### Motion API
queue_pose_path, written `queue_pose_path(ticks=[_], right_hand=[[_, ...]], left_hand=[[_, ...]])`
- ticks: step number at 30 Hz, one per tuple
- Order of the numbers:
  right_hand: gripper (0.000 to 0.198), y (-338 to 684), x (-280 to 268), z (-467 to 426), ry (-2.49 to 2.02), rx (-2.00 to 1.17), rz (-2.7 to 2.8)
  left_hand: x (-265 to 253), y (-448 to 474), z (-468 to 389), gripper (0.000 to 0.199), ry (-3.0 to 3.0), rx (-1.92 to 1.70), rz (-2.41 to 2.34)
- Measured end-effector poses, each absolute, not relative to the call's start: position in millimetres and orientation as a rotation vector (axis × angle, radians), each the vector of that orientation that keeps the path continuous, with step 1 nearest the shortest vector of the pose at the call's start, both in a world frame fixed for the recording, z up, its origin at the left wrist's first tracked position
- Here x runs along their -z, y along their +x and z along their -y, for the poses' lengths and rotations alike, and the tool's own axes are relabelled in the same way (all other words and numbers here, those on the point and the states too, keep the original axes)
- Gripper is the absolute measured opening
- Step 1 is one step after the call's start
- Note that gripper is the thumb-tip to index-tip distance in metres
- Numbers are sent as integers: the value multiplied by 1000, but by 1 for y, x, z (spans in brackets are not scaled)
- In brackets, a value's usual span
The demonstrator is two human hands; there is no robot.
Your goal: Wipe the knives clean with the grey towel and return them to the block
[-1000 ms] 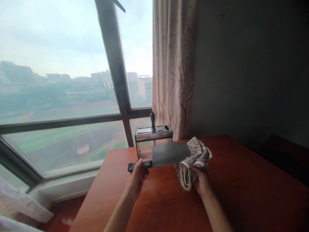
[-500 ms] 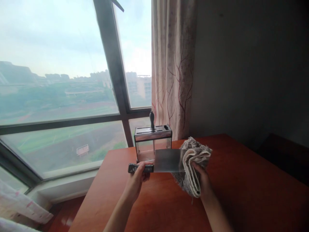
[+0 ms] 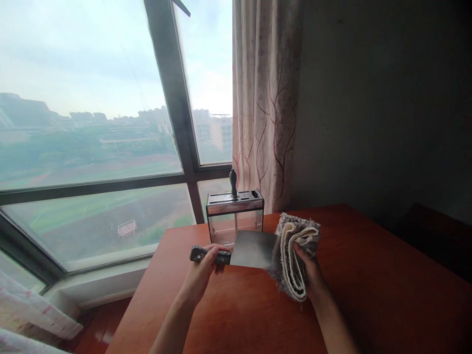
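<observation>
My left hand [image 3: 201, 273] grips the dark handle of a cleaver [image 3: 252, 249], holding its wide steel blade flat side up over the red-brown table [image 3: 368, 285]. My right hand [image 3: 311, 275] holds a folded grey-and-cream cloth [image 3: 295, 255], which wraps over the far end of the blade. Behind the blade stands a clear knife block with a steel top [image 3: 235, 212]; one dark knife handle [image 3: 233, 182] sticks up out of it.
A big window [image 3: 92, 147] with a dark frame lies to the left and behind the table. A patterned curtain [image 3: 265, 98] hangs at the back next to a dark wall. Pale bedding [image 3: 25, 319] shows at the lower left.
The cloth has moved from behind the blade's tip to wrap over its end and slid a little along it. The cleaver has tilted flatter and shifted slightly left.
</observation>
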State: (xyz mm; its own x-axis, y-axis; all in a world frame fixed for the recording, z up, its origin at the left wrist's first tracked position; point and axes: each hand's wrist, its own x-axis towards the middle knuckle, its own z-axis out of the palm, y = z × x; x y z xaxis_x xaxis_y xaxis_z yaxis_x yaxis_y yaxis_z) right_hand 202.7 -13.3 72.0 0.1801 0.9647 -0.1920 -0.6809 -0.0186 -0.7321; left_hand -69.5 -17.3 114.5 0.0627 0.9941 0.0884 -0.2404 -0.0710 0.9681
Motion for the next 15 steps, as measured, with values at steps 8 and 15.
queue_pose_path(ticks=[8,15], right_hand=[[41,202,-76,27,-991,-1562,806],[43,192,-91,21,-920,-1501,1313]], left_hand=[[-113,-60,9,36,685,-1673,-1042],[-121,-58,7,43,735,-1780,-1150]])
